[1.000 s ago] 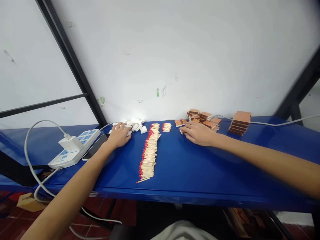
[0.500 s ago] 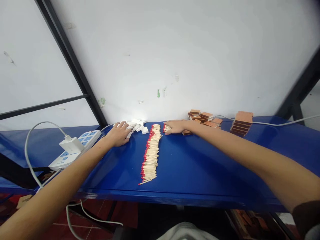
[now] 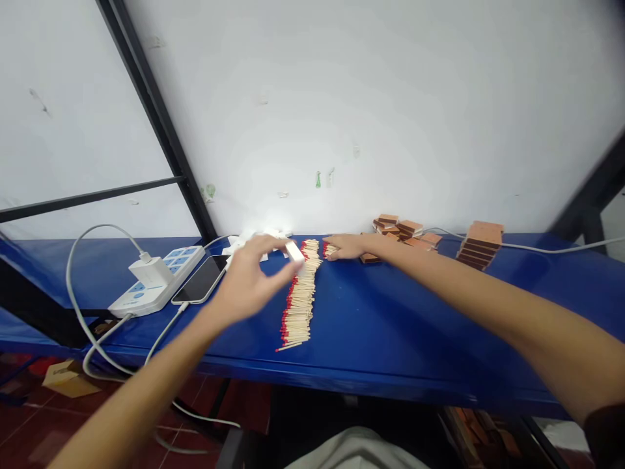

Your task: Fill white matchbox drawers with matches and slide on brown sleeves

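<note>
My left hand (image 3: 254, 273) is closed, thumb and fingers pinching a small white matchbox tray (image 3: 294, 253) above the upper left side of a long row of matches (image 3: 299, 306). The row's red heads face left. Just right of its far end, my right hand (image 3: 347, 246) has thumb and fingers around a small bunch of matches (image 3: 331, 249), resting on the blue table (image 3: 371, 319). The palm partly hides this bunch. Behind my left hand lies a pile of white trays (image 3: 271, 236), partly covered by the hand.
Brown matchbox sleeves (image 3: 410, 228) lie heaped by the wall, with a neat stack (image 3: 481, 244) farther right. On the left are a power strip (image 3: 159, 286), a plugged-in charger (image 3: 151, 272) and a phone (image 3: 201, 280) on a cable. A black frame post (image 3: 161, 124) rises behind them.
My left hand has moved right from the white pile, lifting a tray. The phone now shows. My right hand stays at the small bunch; the view has shifted slightly left.
</note>
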Demonstrator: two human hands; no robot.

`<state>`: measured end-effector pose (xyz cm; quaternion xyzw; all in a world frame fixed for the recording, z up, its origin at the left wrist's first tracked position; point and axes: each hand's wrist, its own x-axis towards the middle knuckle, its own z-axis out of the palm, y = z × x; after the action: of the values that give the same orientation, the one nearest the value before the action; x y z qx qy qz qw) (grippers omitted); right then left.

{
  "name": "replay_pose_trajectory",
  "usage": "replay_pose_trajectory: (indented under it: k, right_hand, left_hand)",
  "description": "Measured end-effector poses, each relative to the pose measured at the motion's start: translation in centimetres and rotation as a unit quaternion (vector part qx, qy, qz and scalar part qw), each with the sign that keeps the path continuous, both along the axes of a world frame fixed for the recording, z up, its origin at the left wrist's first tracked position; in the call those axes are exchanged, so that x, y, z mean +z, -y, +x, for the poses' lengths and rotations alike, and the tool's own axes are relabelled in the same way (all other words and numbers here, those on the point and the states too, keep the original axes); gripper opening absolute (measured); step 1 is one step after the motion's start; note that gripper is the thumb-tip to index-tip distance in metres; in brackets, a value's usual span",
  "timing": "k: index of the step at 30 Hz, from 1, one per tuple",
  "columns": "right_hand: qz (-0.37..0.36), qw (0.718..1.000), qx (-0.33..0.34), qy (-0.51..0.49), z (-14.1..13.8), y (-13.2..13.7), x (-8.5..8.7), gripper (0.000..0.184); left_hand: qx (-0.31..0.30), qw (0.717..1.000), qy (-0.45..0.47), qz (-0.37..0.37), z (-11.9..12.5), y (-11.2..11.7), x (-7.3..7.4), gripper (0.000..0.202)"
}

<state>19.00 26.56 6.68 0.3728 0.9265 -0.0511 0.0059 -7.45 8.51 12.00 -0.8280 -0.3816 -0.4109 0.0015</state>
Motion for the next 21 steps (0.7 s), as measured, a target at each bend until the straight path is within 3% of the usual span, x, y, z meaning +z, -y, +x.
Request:
replay_pose_trajectory:
  k: [4, 7, 9, 12, 15, 21]
  right_hand:
    - [0.025, 0.999, -0.021, 0.014, -0.1, 1.4, -0.1, 0.054]
    - [0.037, 0.999, -0.002, 0.011, 0.0, 2.4, -0.3, 0.054]
    - [0.036, 0.999, 0.0, 0.014, 0.2, 2.9, -0.6, 0.056]
    - [0.041, 0.999, -0.008, 0.002, 0.6, 3.9, -1.2, 0.058]
    - [0.05, 0.999, 0.01, -0.017, 1.1, 5.5, -1.8, 0.06]
    - [0.032, 0.998, -0.044, -0.039, 1.6, 6.7, -0.7, 0.075]
  left_hand:
    - [-0.128, 0.987, 0.071, -0.063, 3.5, 7.5, -3.7, 0.035]
    - [-0.18, 0.978, 0.084, -0.058, 5.7, 10.5, -6.9, 0.047]
    - [-0.18, 0.979, 0.084, -0.05, 6.8, 11.0, -8.5, 0.053]
    - [-0.143, 0.989, 0.036, -0.024, 7.6, 10.3, -9.9, 0.041]
    - [-0.102, 0.994, 0.01, -0.025, 7.7, 9.3, -10.3, 0.025]
    - [-0.059, 0.996, -0.066, -0.003, 8.2, 8.8, -10.6, 0.032]
